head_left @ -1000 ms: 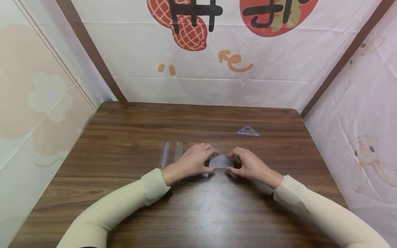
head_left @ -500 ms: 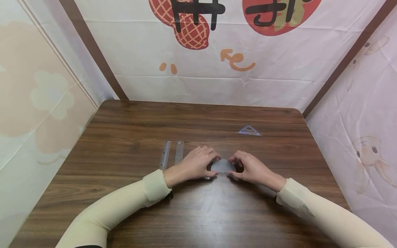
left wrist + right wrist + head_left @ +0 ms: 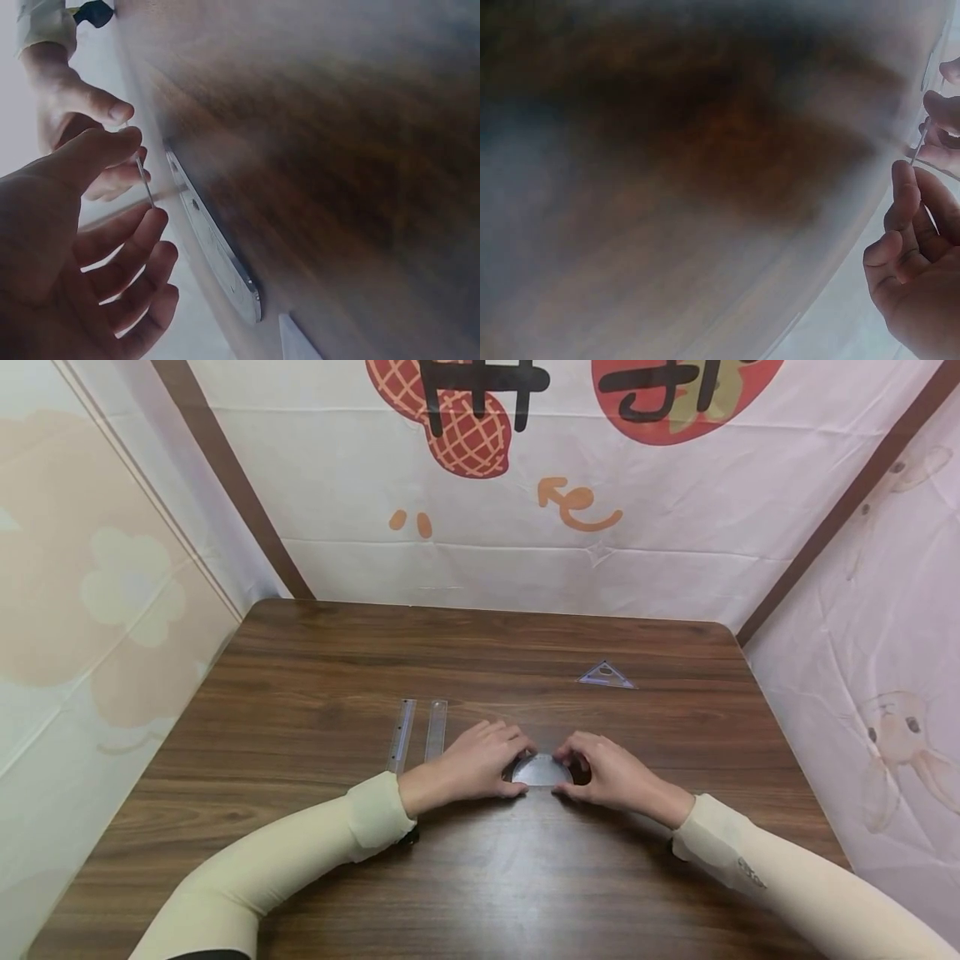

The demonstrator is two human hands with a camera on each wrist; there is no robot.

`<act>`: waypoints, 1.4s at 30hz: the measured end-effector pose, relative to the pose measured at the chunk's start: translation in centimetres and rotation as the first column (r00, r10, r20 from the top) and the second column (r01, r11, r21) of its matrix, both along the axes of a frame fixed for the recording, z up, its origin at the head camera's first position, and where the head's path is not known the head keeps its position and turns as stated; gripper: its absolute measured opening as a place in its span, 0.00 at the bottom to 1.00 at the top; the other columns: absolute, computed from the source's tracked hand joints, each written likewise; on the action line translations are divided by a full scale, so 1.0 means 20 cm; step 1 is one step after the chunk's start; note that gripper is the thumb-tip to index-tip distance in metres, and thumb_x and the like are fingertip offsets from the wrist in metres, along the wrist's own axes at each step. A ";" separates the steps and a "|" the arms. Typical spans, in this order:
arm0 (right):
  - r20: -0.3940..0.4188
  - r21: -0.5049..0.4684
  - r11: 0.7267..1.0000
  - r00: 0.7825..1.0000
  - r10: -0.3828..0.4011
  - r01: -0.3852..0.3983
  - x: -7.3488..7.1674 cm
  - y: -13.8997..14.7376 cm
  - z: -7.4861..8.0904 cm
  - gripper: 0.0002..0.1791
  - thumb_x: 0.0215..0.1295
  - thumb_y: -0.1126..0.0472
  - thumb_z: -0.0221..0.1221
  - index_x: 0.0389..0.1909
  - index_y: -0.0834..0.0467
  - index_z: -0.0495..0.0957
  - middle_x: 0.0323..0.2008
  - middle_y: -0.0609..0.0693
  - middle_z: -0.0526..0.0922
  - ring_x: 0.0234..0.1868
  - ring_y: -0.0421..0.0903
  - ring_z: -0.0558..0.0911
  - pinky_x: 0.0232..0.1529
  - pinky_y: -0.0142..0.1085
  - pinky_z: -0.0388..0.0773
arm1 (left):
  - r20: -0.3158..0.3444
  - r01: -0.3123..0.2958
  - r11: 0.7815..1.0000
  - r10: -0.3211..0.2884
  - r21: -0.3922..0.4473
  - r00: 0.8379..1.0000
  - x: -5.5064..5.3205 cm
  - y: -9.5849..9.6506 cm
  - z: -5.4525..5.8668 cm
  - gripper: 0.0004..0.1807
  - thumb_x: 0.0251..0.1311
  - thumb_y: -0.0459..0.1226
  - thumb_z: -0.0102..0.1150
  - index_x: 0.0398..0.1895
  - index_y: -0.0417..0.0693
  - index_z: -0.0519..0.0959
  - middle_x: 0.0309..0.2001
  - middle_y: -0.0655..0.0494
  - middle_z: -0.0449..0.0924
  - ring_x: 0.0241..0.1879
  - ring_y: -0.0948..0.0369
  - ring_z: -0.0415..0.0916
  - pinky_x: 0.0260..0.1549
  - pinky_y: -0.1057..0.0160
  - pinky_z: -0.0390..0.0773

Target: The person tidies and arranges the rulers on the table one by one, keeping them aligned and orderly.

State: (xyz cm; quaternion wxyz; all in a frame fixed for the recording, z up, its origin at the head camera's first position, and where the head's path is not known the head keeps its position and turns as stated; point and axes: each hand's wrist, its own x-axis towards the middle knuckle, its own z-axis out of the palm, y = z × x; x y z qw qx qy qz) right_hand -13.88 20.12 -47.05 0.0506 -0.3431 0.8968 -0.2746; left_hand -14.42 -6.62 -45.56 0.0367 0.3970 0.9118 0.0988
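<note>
A clear half-round protractor [image 3: 542, 772] is held between both hands above the table, straight edge toward the person. My left hand [image 3: 487, 762] pinches its left end with thumb and fingers. At the right end, my right hand [image 3: 607, 772] pinches it the same way. In the left wrist view the protractor [image 3: 145, 180] appears nearly edge-on as a thin line between the fingers. Beyond the left forearm lie two clear straight rulers on the table, one with a bluish strip [image 3: 402, 731] and a plainer one [image 3: 437, 728]; the left hand and wrist cover their near ends.
A clear set square [image 3: 606, 676] with blue edges lies farther back on the right. All of it sits on a dark wood-grain table [image 3: 337, 652]. Printed cloth walls [image 3: 495, 568] stand at the back and both sides. A clear plastic strip with holes [image 3: 214, 244] shows in the left wrist view.
Both hands have moved slightly toward the person with the protractor, which has tilted a little flatter. The rulers and set square have stayed in place on the table; the head view has shifted slightly.
</note>
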 end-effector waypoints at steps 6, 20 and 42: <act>0.017 0.017 1.000 1.000 -0.010 0.010 0.01 0.00 0.00 0.20 0.61 0.53 0.79 0.48 0.56 0.83 0.37 0.43 0.81 0.35 0.38 0.76 0.35 0.32 0.75 | 0.010 0.012 1.000 -0.011 -0.017 1.000 0.00 0.01 0.00 0.32 0.63 0.57 0.74 0.66 0.52 0.82 0.58 0.55 0.84 0.60 0.55 0.79 0.61 0.53 0.77; 0.016 0.043 0.999 1.000 0.012 -0.012 0.02 -0.02 0.00 0.20 0.60 0.55 0.79 0.47 0.57 0.82 0.38 0.45 0.81 0.37 0.40 0.78 0.38 0.33 0.78 | 0.003 0.025 0.998 -0.025 -0.050 1.000 -0.01 0.02 -0.01 0.31 0.62 0.56 0.75 0.63 0.53 0.82 0.55 0.57 0.84 0.58 0.56 0.79 0.59 0.52 0.77; 0.011 0.082 0.996 1.000 0.017 -0.018 0.02 -0.03 0.01 0.22 0.59 0.53 0.81 0.48 0.58 0.83 0.39 0.45 0.80 0.38 0.40 0.79 0.41 0.34 0.80 | 0.004 0.038 0.997 -0.038 -0.062 0.999 0.00 0.02 0.00 0.29 0.62 0.56 0.75 0.61 0.53 0.82 0.55 0.57 0.83 0.57 0.55 0.80 0.57 0.52 0.77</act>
